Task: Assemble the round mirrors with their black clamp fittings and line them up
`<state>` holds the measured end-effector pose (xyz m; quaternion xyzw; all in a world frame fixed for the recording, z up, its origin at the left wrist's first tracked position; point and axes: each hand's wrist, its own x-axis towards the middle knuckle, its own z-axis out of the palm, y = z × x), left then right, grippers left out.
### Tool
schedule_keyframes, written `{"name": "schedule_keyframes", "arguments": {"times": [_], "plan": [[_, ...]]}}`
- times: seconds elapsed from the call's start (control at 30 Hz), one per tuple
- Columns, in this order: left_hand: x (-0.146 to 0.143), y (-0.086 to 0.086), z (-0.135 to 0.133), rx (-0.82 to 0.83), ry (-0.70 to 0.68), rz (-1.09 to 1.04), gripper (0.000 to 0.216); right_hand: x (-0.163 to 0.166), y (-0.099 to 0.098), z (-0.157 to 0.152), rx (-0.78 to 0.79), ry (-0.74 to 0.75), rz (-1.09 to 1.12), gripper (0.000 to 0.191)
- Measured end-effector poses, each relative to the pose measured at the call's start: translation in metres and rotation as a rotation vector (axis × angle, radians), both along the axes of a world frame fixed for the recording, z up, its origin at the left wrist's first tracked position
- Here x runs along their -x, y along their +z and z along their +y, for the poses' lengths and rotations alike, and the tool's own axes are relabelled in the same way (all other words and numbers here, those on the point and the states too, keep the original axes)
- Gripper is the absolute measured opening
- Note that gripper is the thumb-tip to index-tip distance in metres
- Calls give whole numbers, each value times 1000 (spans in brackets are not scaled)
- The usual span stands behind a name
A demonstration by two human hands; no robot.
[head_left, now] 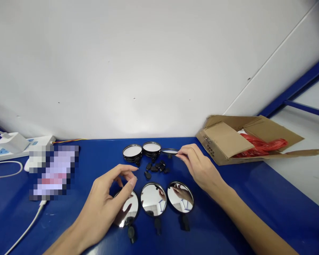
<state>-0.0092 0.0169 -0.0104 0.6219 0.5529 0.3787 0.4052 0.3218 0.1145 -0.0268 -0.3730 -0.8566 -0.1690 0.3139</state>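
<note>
My right hand (pixel 198 164) pinches the right edge of a round black-rimmed mirror (pixel 170 151), seen nearly edge-on, at the back of the blue table. Beside it are two stacks of similar round mirrors, a left stack (pixel 132 151) and a middle stack (pixel 151 147). My left hand (pixel 110 194) hovers with thumb and fingers apart, holding nothing, over the left mirror (pixel 127 209) of the front row. The middle mirror (pixel 153 199) and right mirror (pixel 180 197) lie beside it, each with a black stem toward me. Several small black parts (pixel 156 167) lie between row and stacks.
An open cardboard box (pixel 220 141) with a red plastic bag (pixel 266 143) stands at the back right. On the left are a phone (pixel 55 170) with a white cable (pixel 29 226), and a power strip (pixel 5 150) with a plugged-in charger (pixel 14 142). A white wall (pixel 133 71) rises behind.
</note>
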Motion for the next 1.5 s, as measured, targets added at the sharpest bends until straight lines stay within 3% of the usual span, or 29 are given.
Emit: {"name": "schedule_keyframes", "arguments": {"times": [0.1, 0.3, 0.37, 0.53, 0.63, 0.73, 0.87, 0.97, 1.0, 1.2, 1.37, 1.5], "plan": [[-1, -4, 1, 16, -81, -88, 44, 12, 2, -18, -56, 86, 44, 13], [-7, -14, -9, -2, -227, -168, 103, 35, 17, -62, -101, 435, 119, 28], [-7, -13, -12, -15, -288, -134, 109, 45, 22, -73, -11, 559, 87, 38], [-5, -6, -17, -196, -405, 40, 108, 64, 23, -86, 76, 704, 145, 28], [-5, -7, -18, -199, -388, 127, 108, 63, 17, -84, 100, 652, 176, 26], [-6, -12, -16, -172, -330, 174, 96, 55, 10, -73, 177, 477, 313, 29], [-6, -19, -8, -321, -93, 363, 65, 40, 2, -49, 370, 93, 359, 14], [-6, -19, -3, -415, 67, 439, 58, 28, -4, -33, 580, -51, 274, 1], [-5, -18, -2, -433, 103, 442, 56, 25, -6, -29, 627, -81, 245, 5], [-7, -11, -4, -421, 151, 439, 50, 19, -6, -22, 762, -101, 200, 9], [-13, -1, -7, -211, 120, 349, 41, 23, 4, -29, 859, -103, 418, 18], [-14, 0, -7, -150, 32, 233, 48, 25, 9, -34, 941, 4, 619, 31]]}}
